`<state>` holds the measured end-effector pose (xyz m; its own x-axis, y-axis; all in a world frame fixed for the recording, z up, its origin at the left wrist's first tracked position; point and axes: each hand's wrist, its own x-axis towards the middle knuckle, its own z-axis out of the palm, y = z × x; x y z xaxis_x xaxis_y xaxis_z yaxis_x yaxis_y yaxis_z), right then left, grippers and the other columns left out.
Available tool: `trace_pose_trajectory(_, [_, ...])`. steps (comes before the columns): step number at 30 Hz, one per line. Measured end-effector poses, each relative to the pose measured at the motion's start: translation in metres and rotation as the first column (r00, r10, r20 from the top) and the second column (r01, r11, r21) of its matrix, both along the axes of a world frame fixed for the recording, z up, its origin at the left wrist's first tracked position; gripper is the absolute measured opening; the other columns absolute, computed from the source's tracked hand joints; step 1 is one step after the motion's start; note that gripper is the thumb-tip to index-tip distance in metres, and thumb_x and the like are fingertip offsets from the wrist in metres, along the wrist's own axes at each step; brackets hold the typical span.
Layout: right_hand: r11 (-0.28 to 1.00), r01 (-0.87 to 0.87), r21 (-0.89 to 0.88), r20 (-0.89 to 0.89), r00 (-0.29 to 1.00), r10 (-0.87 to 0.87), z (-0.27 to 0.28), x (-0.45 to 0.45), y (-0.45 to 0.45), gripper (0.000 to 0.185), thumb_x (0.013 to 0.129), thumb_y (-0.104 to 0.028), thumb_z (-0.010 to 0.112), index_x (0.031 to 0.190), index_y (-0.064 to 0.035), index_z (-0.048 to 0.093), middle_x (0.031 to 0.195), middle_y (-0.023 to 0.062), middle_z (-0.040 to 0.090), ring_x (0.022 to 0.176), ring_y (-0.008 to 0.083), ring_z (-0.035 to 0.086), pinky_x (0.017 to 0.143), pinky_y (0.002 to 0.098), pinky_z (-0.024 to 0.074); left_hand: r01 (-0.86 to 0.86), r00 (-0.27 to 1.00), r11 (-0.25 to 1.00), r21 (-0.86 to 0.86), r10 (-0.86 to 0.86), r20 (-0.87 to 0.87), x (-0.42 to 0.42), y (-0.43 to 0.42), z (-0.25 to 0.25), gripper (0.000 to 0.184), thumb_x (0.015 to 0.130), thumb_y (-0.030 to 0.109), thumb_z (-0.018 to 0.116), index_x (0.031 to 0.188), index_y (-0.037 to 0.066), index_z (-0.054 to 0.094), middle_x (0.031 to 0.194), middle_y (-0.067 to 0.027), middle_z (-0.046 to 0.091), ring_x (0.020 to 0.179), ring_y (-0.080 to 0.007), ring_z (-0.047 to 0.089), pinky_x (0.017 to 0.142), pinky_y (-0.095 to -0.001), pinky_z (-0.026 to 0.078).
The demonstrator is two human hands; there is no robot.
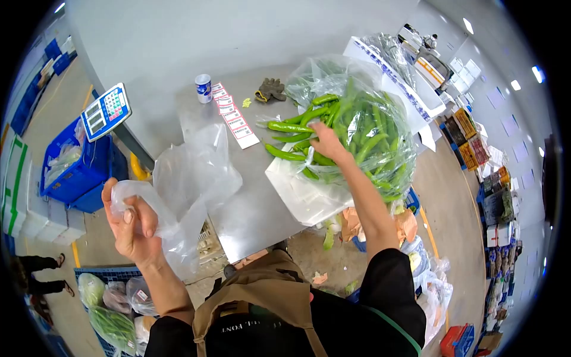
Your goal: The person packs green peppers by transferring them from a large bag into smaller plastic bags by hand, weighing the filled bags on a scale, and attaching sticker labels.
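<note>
My left hand pinches the edge of a clear plastic bag, which hangs partly over the left side of the metal table. My right hand reaches into a heap of long green peppers, its fingers curled on some at the near side of the pile. More peppers lie inside a large clear plastic bag spread open around them. Under that side of the heap is a white foam box, partly covered by plastic. My right fingertips are partly hidden among the peppers.
On the metal table lie a strip of printed labels, a blue-and-white can and a dark work glove. A scale display stands at the left above a blue crate. Bagged vegetables fill a crate at lower left.
</note>
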<state>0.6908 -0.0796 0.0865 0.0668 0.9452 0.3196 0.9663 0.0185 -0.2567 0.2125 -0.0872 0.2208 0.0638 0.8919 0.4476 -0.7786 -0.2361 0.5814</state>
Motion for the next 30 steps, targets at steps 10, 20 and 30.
trace_pose_trajectory(10, [0.727,-0.201,-0.657,0.171,0.899,0.404,-0.080,0.070,0.050,0.088,0.061,-0.036,0.077,0.131,-0.0041,0.034,0.123,0.0178,0.042,0.116,0.0347,0.040,0.096,0.0494,0.0311,0.732,0.409,0.524,0.435,-0.849,0.334,0.071,0.030,-0.095,0.037,0.074,0.001,0.051,0.110,0.005,0.050,0.065,-0.0050,0.052,0.036,-0.0115,0.037,0.033,-0.0271,0.028])
trace_pose_trajectory(20, [0.700,-0.410,-0.585,0.095,0.823,0.561,-0.106,0.089,0.082,0.046,0.062,-0.019,0.071,0.100,-0.0052,0.050,0.103,0.0153,0.051,0.100,0.0348,0.049,0.084,0.0476,0.0388,-0.370,0.907,0.767,-0.524,0.175,-0.384,0.136,-0.043,-0.105,0.025,0.081,0.013,0.065,0.099,0.003,0.052,0.067,-0.0013,0.047,0.055,-0.0097,0.043,0.050,-0.0222,0.036])
trace_pose_trajectory(30, [0.888,-0.346,-0.303,-0.081,0.938,0.338,-0.088,0.077,0.144,0.050,0.061,-0.013,0.068,0.107,-0.0036,0.050,0.105,0.0223,0.048,0.094,0.0404,0.049,0.081,0.0461,0.0415,-0.309,0.951,0.758,-0.574,0.224,-0.215,0.132,-0.021,-0.080,0.020,0.087,0.020,0.058,0.076,0.009,0.045,0.063,0.0024,0.033,0.050,-0.0081,0.032,0.048,-0.0227,0.029])
